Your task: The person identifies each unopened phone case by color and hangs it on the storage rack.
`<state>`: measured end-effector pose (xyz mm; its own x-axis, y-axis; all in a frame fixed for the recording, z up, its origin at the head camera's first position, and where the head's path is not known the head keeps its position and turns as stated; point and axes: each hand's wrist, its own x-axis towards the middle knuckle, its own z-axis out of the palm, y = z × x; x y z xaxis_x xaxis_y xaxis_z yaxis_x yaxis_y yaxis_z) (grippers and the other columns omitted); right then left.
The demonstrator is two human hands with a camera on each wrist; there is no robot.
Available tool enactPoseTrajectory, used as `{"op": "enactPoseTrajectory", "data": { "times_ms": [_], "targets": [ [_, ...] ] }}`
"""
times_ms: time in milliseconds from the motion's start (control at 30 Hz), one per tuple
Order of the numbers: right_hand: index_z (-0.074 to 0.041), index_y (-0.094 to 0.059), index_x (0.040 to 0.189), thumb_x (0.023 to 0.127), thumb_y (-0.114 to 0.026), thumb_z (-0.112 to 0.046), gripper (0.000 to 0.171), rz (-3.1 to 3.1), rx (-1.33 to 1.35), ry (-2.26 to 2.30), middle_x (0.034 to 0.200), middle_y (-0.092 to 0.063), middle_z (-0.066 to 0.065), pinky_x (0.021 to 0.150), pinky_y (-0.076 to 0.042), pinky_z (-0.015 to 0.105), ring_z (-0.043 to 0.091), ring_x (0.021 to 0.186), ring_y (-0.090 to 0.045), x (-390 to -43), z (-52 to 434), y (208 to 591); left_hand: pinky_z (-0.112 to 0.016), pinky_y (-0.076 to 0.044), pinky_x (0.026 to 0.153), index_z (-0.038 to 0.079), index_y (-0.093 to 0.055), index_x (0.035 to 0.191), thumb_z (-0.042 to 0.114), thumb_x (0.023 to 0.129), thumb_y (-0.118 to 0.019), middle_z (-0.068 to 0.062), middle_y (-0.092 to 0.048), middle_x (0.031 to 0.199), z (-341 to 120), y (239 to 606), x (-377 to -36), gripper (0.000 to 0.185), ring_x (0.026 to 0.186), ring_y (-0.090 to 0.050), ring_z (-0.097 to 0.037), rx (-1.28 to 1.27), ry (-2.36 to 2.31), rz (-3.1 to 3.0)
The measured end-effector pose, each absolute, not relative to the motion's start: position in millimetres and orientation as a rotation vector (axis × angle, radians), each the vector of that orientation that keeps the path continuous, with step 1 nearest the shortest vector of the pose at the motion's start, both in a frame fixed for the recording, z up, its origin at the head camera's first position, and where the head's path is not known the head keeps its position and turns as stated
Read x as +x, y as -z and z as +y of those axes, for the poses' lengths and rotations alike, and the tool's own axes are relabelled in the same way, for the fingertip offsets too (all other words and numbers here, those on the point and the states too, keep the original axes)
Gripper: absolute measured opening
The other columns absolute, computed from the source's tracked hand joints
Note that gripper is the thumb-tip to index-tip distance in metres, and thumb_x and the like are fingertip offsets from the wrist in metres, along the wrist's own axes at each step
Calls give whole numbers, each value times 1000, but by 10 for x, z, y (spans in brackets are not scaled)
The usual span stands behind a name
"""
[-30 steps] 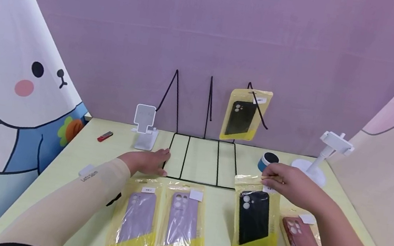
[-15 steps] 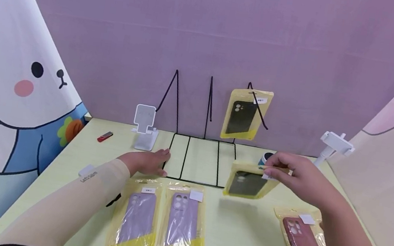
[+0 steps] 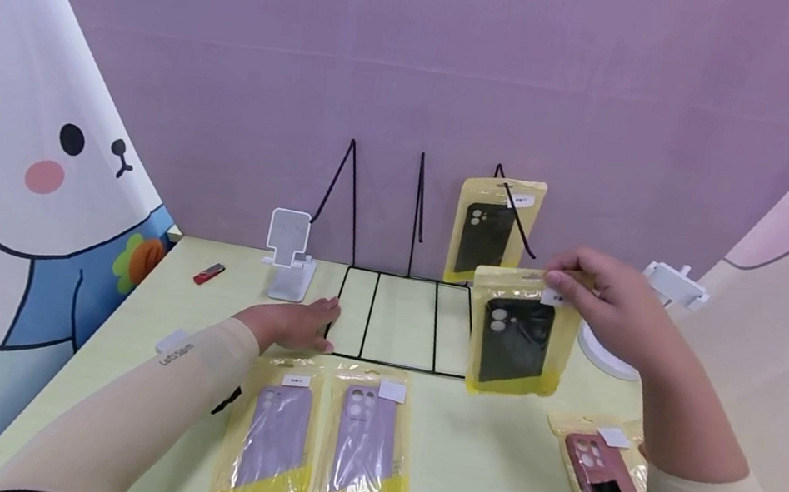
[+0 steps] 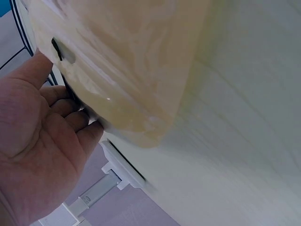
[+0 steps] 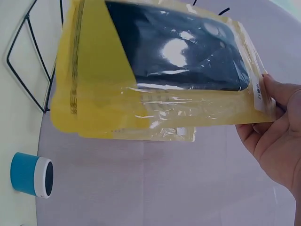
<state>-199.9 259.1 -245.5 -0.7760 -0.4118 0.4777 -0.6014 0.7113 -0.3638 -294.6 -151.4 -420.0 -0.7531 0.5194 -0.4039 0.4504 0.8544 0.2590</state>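
My right hand pinches the top corner of a yellow clear-front bag with a black phone case. It is held up over the right side of the black wire rack, in front of another bagged black phone case that hangs on the rack's right hook. In the right wrist view the thumb lies over the white sticker of the held bag. My left hand rests at the left edge of the rack's base, fingers extended. Two bagged purple phone cases lie just in front of it.
A bagged pink phone case lies at the right front. White phone stands sit on both sides behind. A red USB stick is at the left. In the right wrist view a blue jar stands near the rack.
My right hand has lifted the bagged black phone case from the table area beside the pink one, up toward the rack's right hook. The left hand stays put.
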Motion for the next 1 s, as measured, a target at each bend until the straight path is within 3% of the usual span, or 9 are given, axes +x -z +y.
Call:
{"op": "enactPoseTrajectory", "data": {
  "times_ms": [500,800,1000],
  "targets": [
    [-17,-66,108,101,-54,-36,24,-2673,569,-813,97,-68,3,69,-48,33,20,85,-58,-2333,2533,2464,-48,-11,124,2,-8,157,44,99,-52,-19,0,164,-1531,4220,-2970,84,152,-3,-35,722,-201,2562],
    [-12,-60,115,97,-49,-56,48,-2777,410,-831,110,-65,11,82,-50,48,29,102,-60,-2526,2510,2437,-48,-11,124,1,-8,157,45,99,-52,-18,1,164,-1530,4215,-2974,84,152,-2,-35,716,-219,2559],
    [-11,-59,115,95,-49,-60,53,-2793,360,-804,108,-63,12,76,-47,44,28,97,-57,-2664,2461,2384,-47,-10,124,2,-8,157,45,99,-52,-18,1,164,-1526,4214,-2966,85,152,-1,-34,709,-217,2559]
  ]
}}
